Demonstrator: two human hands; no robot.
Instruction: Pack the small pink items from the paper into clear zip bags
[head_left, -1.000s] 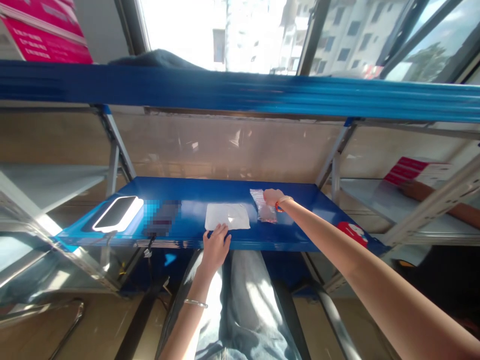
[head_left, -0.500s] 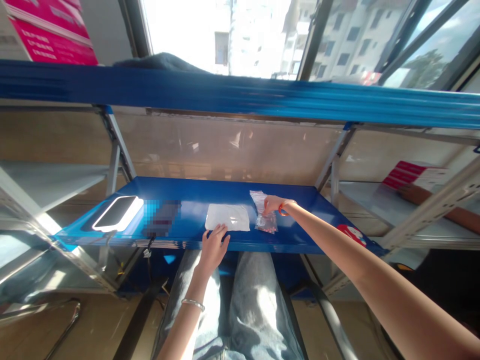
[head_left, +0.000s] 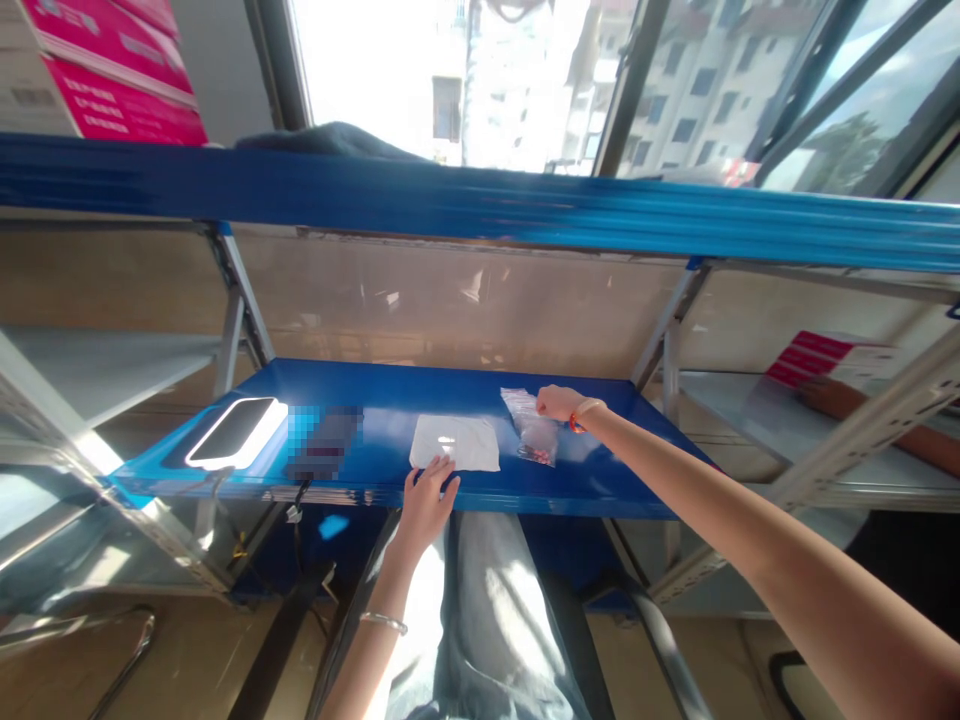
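I am pressing my left hand (head_left: 424,500) down with fingers together on the near edge of the white sheet (head_left: 454,443), at the front edge of the blue shelf (head_left: 390,395), probably to keep it from sliding. My right hand (head_left: 557,402) is pinching the clear packet (head_left: 531,437) just right of the sheet, toward the shelf's right end, fingertips clamped on its upper edge so it lies flat.
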